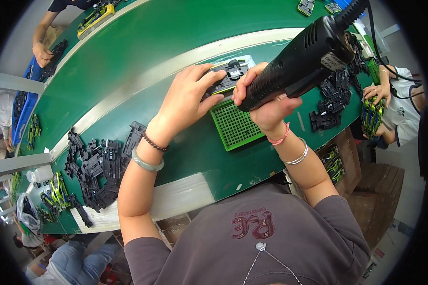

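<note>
My right hand (271,111) is wrapped round a bulky black electric screwdriver (299,59), held tilted with its cord end up at the far right. Its working tip is hidden behind my fingers. My left hand (183,97) grips the near left side of an upturned toy car (228,81) with a black underside and a thin yellow-green edge. The car lies on a white holder (248,60), partly covered by my hands. Just nearer than the car sits a green tray (230,148) with a grid of small holes.
Black toy car chassis parts (102,164) are heaped at left, with another pile (335,99) at right. Green toy cars (58,190) lie at the left end. A pale raised strip (176,64) crosses the green table (185,156). Co-workers' hands (43,54) (378,92) work at both sides.
</note>
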Demonstrator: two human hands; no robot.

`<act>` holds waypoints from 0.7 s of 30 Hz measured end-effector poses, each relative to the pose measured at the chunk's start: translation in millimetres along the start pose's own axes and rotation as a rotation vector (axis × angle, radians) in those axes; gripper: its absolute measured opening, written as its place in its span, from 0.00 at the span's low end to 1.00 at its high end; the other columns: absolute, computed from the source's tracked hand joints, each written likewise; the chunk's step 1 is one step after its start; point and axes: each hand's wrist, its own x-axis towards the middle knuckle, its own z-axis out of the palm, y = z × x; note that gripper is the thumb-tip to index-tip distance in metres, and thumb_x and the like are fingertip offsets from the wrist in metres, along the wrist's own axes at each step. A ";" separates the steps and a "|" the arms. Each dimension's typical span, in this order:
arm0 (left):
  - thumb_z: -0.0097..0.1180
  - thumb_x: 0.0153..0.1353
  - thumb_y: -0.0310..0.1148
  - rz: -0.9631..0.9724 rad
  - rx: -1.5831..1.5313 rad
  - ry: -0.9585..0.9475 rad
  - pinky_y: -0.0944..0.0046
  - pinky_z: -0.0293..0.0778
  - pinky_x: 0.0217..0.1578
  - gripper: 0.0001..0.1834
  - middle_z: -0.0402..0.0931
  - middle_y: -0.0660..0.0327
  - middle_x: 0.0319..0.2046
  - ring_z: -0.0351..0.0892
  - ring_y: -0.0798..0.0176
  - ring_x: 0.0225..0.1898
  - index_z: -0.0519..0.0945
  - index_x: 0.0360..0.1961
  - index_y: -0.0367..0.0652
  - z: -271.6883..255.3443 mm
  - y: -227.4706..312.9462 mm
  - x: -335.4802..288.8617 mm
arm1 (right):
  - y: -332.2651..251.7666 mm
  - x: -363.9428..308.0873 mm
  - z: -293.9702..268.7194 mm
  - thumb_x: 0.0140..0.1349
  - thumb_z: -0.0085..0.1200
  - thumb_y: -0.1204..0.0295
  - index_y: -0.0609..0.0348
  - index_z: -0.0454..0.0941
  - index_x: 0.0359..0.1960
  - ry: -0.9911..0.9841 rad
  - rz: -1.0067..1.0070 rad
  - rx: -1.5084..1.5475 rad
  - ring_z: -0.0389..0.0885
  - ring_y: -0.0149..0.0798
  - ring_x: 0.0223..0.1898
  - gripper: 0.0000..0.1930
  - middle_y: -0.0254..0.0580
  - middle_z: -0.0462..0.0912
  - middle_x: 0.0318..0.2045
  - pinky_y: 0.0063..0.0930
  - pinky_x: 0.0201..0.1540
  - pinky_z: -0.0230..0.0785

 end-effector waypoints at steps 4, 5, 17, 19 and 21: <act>0.62 0.47 0.34 0.019 0.010 0.034 0.54 0.66 0.47 0.22 0.71 0.51 0.45 0.70 0.47 0.46 0.74 0.46 0.44 1.0 -0.4 1.0 | -0.3 -1.2 -1.1 0.34 0.33 0.21 0.62 0.65 0.30 -0.030 0.029 -0.045 0.72 0.33 0.18 0.48 0.41 0.70 0.16 0.24 0.21 0.67; 0.62 0.47 0.34 0.019 0.010 0.034 0.54 0.66 0.47 0.22 0.71 0.51 0.45 0.70 0.47 0.46 0.74 0.46 0.44 1.4 -0.6 1.0 | -1.1 -1.7 0.1 0.34 0.34 0.21 0.62 0.65 0.30 -0.026 0.050 -0.065 0.72 0.33 0.18 0.48 0.40 0.70 0.17 0.24 0.22 0.67; 0.65 0.44 0.39 0.015 0.037 -0.002 0.54 0.65 0.50 0.30 0.70 0.48 0.47 0.68 0.46 0.50 0.70 0.50 0.42 -24.1 0.6 -2.4 | -7.0 -1.8 4.9 0.31 0.32 0.19 0.62 0.64 0.31 0.063 0.015 0.005 0.72 0.33 0.19 0.50 0.41 0.71 0.18 0.24 0.24 0.68; 0.67 0.41 0.43 -0.074 0.008 -0.064 0.54 0.65 0.51 0.37 0.70 0.45 0.47 0.67 0.45 0.51 0.67 0.52 0.38 -42.6 -5.5 -3.9 | -22.3 10.4 0.6 0.30 0.27 0.18 0.62 0.64 0.30 -0.053 -0.039 0.082 0.71 0.34 0.18 0.52 0.41 0.71 0.18 0.25 0.24 0.68; 0.68 0.39 0.44 -0.069 0.066 -0.063 0.55 0.66 0.49 0.37 0.72 0.46 0.44 0.69 0.45 0.48 0.70 0.48 0.34 -50.5 -14.4 -9.2 | -37.1 23.8 15.6 0.29 0.24 0.17 0.62 0.64 0.30 -0.042 -0.071 0.144 0.71 0.34 0.18 0.53 0.41 0.71 0.17 0.26 0.25 0.69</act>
